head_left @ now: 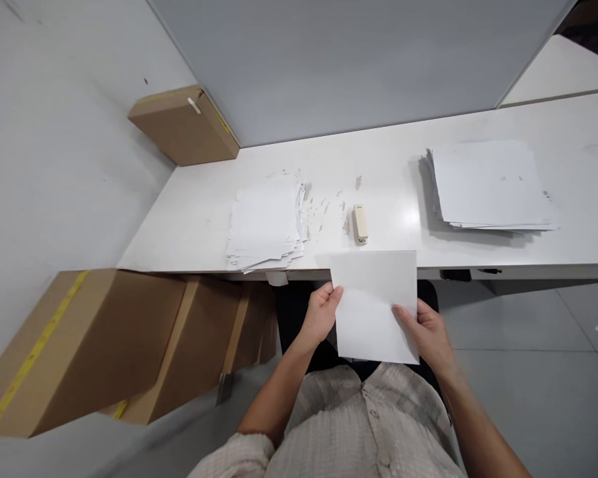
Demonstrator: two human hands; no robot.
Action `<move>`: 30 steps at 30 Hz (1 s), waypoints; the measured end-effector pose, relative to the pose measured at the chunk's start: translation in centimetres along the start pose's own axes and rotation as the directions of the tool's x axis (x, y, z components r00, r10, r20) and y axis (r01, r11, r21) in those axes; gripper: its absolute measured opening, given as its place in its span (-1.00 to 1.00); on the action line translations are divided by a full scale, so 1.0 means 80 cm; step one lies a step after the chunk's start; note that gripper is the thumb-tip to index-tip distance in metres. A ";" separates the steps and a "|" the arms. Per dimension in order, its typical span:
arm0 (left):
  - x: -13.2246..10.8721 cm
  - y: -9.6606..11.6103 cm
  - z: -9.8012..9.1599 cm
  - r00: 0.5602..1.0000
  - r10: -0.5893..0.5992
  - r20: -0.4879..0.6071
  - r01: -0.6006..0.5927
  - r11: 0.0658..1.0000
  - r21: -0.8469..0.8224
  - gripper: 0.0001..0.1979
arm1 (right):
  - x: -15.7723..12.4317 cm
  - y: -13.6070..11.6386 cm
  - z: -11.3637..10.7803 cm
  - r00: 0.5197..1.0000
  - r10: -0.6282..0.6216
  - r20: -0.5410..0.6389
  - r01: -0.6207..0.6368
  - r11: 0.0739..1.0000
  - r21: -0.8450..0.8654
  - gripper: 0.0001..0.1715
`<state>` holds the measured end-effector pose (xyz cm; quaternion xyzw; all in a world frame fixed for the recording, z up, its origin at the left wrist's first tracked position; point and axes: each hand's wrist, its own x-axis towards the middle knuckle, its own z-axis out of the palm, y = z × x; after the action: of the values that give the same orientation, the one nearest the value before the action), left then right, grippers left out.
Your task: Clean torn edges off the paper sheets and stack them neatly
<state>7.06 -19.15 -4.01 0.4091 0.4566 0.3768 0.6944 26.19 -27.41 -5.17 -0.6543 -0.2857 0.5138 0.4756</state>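
Note:
A white sheet of paper [371,318] is held up over my lap, its top edge just past the desk's front edge. I cannot tell whether it is one sheet or several. My left hand [323,309] pinches its left edge, thumb on top. On the right side my right hand [426,328] grips it, with the thumb lying on the face and the fingers behind. Beyond the paper, a cream stapler [360,224] lies on the desk. A pile of papers [265,222] with uneven edges is to the left, and a thicker paper stack [488,186] to the right.
The white desk [389,153] runs along a grey partition [349,66]. Small torn scraps [323,207] are scattered near the stapler. A cardboard box [184,129] stands in the back left corner. Larger cardboard boxes [104,338] stand below the desk's left end.

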 end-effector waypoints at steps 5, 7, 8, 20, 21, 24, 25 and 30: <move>0.002 -0.004 -0.001 1.000 -0.027 -0.001 0.027 0.999 -0.044 -0.64 | 0.002 0.004 -0.001 1.000 0.002 -0.005 -0.002 1.000 -0.028 -0.55; 0.002 -0.005 -0.001 1.000 -0.029 -0.003 0.029 0.998 -0.054 -0.65 | 0.002 0.003 -0.001 1.000 0.007 -0.005 -0.007 1.000 -0.021 -0.56; 0.003 -0.005 -0.001 1.000 -0.028 -0.003 0.028 0.998 -0.058 -0.65 | 0.002 0.003 -0.001 1.000 0.008 -0.007 -0.008 1.000 -0.013 -0.56; 0.004 -0.006 0.001 0.999 -0.042 -0.010 0.042 0.999 0.002 -0.61 | -0.001 -0.003 -0.002 0.999 0.033 0.017 -0.033 0.999 0.012 -0.54; 0.003 -0.006 0.001 0.999 -0.036 -0.007 0.036 0.998 0.042 -0.61 | -0.002 -0.005 -0.002 0.999 0.039 0.025 -0.039 0.999 0.016 -0.54; 0.004 -0.001 -0.002 0.994 0.105 -0.025 -0.091 0.940 0.330 -0.64 | -0.004 -0.012 -0.009 0.997 0.072 0.037 -0.074 0.996 0.043 -0.56; 0.006 0.003 -0.004 0.977 0.212 -0.026 -0.177 0.872 0.457 -0.66 | -0.004 -0.014 -0.012 0.996 0.085 0.027 -0.086 0.995 0.059 -0.56; 0.051 0.034 -0.006 0.681 0.696 0.226 -0.580 0.325 0.747 -0.76 | 0.002 -0.019 -0.033 0.989 0.140 -0.049 -0.133 0.983 0.126 -0.59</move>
<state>7.38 -14.37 -2.96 0.7826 0.4176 0.4116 0.2091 28.88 -27.57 -3.76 -0.6564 -0.1945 0.5428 0.4866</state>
